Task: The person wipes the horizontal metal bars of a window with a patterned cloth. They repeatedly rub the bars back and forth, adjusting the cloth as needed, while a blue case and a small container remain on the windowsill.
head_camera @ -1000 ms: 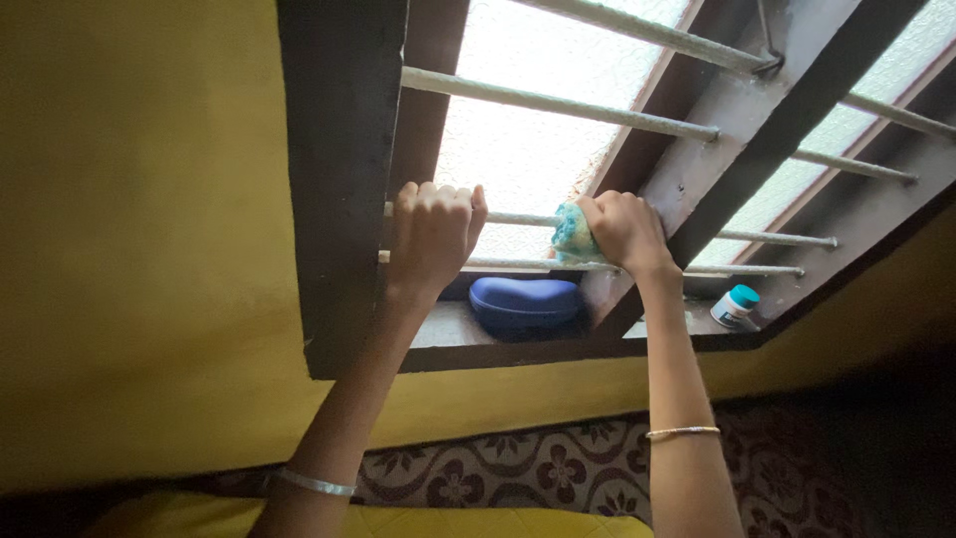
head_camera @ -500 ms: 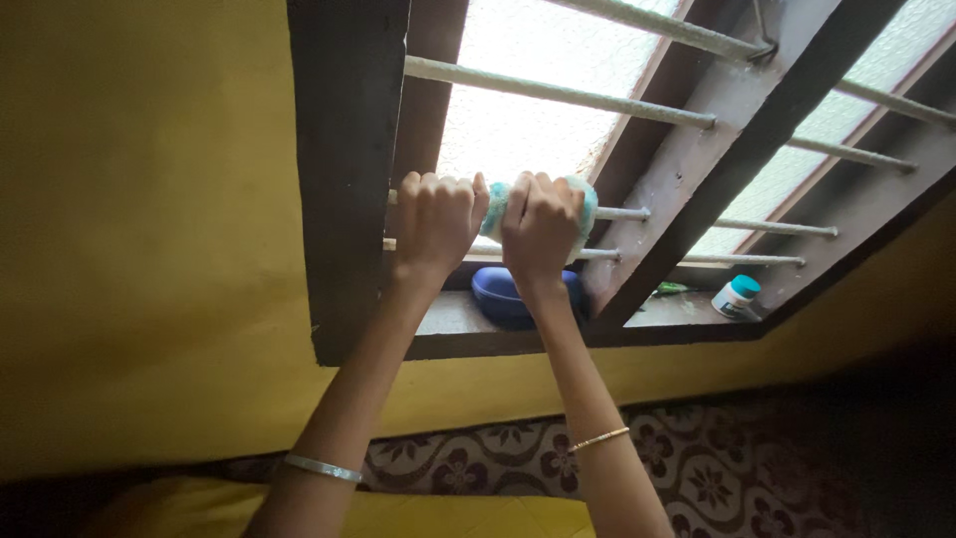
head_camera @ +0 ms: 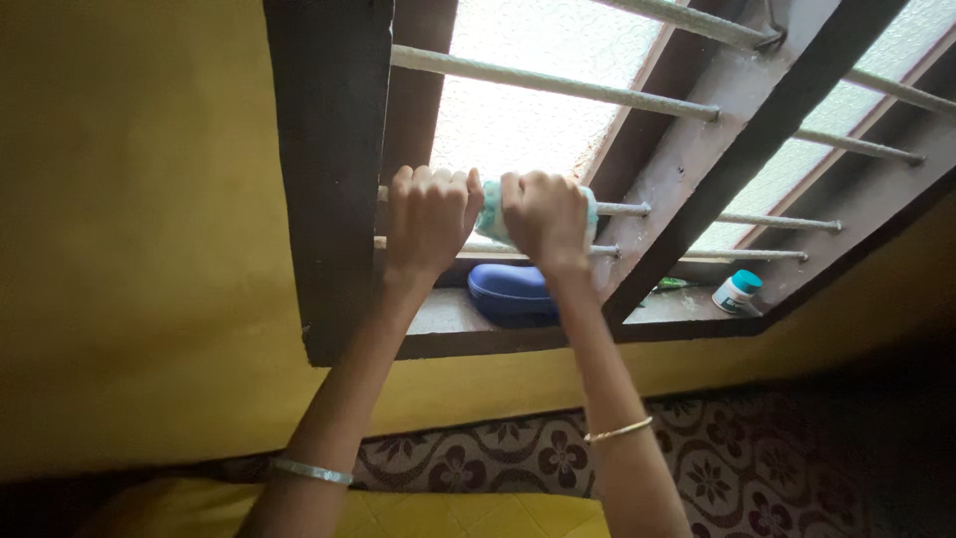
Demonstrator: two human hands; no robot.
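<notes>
My left hand point(head_camera: 428, 217) is clenched around a pale horizontal window bar point(head_camera: 622, 209) near the dark wooden frame point(head_camera: 334, 169). Right beside it, my right hand point(head_camera: 543, 217) grips a teal and white cloth point(head_camera: 492, 213) wrapped around the same bar. The two hands almost touch. A bangle sits on each wrist. Most of the cloth is hidden under my right fingers.
A dark blue oval case point(head_camera: 510, 293) lies on the window sill point(head_camera: 448, 319) below the hands. A small white bottle with a teal cap point(head_camera: 737, 292) stands on the sill to the right. More bars point(head_camera: 558, 85) cross frosted glass above. Yellow wall point(head_camera: 139, 249) at left.
My right hand slid the cloth leftward along the bar, from the middle post to beside my left hand. The left hand kept its grip in place.
</notes>
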